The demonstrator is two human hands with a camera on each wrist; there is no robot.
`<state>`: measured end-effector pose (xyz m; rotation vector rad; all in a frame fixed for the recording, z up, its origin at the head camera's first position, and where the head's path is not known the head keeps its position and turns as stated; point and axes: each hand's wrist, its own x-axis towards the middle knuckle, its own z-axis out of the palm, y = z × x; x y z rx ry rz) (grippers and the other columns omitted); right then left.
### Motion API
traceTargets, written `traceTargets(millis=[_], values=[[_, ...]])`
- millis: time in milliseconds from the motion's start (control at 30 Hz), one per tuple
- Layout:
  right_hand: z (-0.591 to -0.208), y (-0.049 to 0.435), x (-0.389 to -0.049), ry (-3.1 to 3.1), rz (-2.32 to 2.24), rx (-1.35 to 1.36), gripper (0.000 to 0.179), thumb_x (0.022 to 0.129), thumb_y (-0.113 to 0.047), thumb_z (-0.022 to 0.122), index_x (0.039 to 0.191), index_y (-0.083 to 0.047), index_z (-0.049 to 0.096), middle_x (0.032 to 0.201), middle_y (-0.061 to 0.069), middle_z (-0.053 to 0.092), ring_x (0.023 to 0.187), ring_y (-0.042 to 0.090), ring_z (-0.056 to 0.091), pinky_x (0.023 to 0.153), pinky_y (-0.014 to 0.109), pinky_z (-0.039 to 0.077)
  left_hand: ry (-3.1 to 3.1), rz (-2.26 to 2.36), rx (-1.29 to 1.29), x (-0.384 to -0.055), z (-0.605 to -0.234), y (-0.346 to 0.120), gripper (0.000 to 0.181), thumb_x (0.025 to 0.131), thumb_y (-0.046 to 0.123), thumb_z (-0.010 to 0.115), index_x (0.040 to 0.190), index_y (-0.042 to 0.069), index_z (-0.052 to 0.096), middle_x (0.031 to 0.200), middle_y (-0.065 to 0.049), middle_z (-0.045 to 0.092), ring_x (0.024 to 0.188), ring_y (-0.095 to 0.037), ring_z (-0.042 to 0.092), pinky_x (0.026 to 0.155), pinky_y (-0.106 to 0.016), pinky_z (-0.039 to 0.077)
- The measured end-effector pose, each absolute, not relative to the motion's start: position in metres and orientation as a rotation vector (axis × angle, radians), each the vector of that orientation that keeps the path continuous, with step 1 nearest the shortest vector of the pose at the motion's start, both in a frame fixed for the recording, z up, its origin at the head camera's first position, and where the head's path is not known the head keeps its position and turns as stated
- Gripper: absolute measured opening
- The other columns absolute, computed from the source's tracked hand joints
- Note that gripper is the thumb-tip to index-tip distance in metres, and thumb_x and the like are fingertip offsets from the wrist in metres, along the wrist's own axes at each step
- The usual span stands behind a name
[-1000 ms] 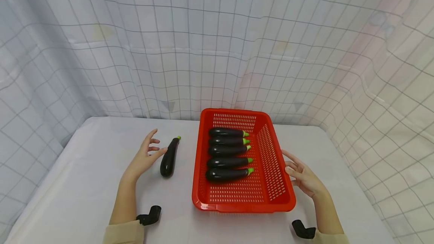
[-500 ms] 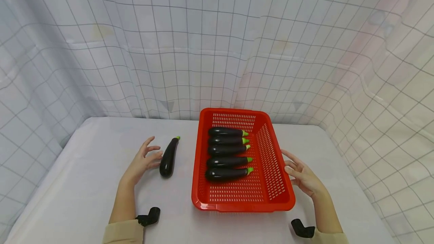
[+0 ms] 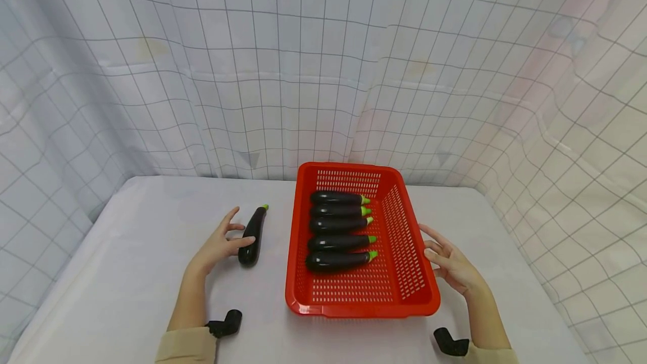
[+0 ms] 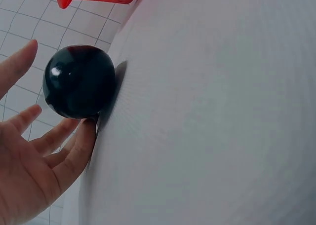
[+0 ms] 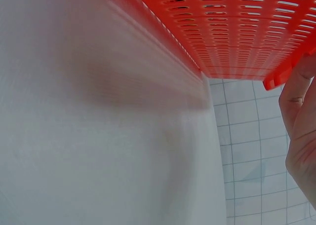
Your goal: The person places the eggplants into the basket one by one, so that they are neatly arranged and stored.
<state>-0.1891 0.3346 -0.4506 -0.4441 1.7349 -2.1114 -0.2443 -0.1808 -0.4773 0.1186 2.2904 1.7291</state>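
Observation:
A dark eggplant (image 3: pixel 251 240) with a green stem lies on the white table, left of the red basket (image 3: pixel 349 310). My left hand (image 3: pixel 214 249) is beside it, thumb extended over it in the head view. From the left wrist, the eggplant's rounded end (image 4: pixel 79 82) faces the camera; fingertips touch its lower side, while the thumb (image 4: pixel 19 64) stands apart from it. Several more eggplants (image 3: pixel 338 241) lie in a row inside the basket, stems to the right. My right hand (image 3: pixel 455 265), fingers relaxed, touches the basket's right rim from outside.
White grid-patterned curtains (image 3: pixel 323 72) hang behind the table and at both sides. A black fitting is at each wrist, the left one (image 3: pixel 226 323) and the right one (image 3: pixel 450 343). White cloth covers the table (image 3: pixel 263 330).
My left hand first drew back slightly from the loose eggplant, then came right, its thumb now over the eggplant. My right hand and the basket stay in place.

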Motion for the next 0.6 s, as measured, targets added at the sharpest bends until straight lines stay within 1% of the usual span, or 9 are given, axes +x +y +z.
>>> traceTargets(millis=[100,233,400,533,600], values=[[-0.4508,0.3348,-0.1891,1.738,-2.106,-0.440,0.059,0.097,0.002,0.035,0.147,-0.009,0.008,0.115,0.004,0.057,0.097,0.017,0.060,0.071,0.034,0.053,2.321,1.678,0.129,-0.2445,-0.4761,-0.1784,0.095,0.082,0.027,0.068,0.148,0.023,0.000,0.136,-0.024,0.029,0.101,-0.028,0.051,0.070,-0.033,0.045],[-0.4513,0.3347,-0.1894,1.734,-2.119,-0.436,0.058,0.096,0.003,0.036,0.147,-0.009,0.010,0.114,0.005,0.057,0.096,0.017,0.061,0.070,0.034,0.053,2.344,1.632,0.129,-0.2443,-0.4744,-0.1754,0.097,0.081,0.025,0.070,0.148,0.021,0.000,0.136,-0.025,0.030,0.100,-0.029,0.049,0.065,-0.033,0.044],[-0.4517,0.3348,-0.1895,1.724,-2.128,-0.437,0.059,0.096,0.005,0.034,0.147,-0.008,0.008,0.113,0.005,0.057,0.096,0.017,0.061,0.069,0.033,0.053,2.357,1.586,0.125,-0.2442,-0.4739,-0.1738,0.095,0.082,0.026,0.069,0.148,0.019,0.001,0.136,-0.028,0.029,0.107,-0.034,0.047,0.067,-0.033,0.044],[-0.4514,0.3345,-0.1897,1.724,-2.131,-0.427,0.059,0.096,0.006,0.033,0.147,-0.007,0.007,0.113,0.006,0.057,0.096,0.017,0.061,0.069,0.033,0.053,2.365,1.568,0.126,-0.2455,-0.4738,-0.1724,0.089,0.082,0.024,0.067,0.148,0.016,0.008,0.135,-0.029,0.031,0.111,-0.036,0.046,0.071,-0.032,0.044],[-0.4514,0.3345,-0.1898,1.724,-2.132,-0.422,0.059,0.096,0.006,0.033,0.147,-0.007,0.008,0.113,0.006,0.057,0.095,0.017,0.061,0.069,0.033,0.053,2.371,1.562,0.127,-0.2462,-0.4738,-0.1716,0.085,0.082,0.022,0.067,0.148,0.014,0.012,0.133,-0.029,0.033,0.111,-0.036,0.046,0.071,-0.031,0.045]])
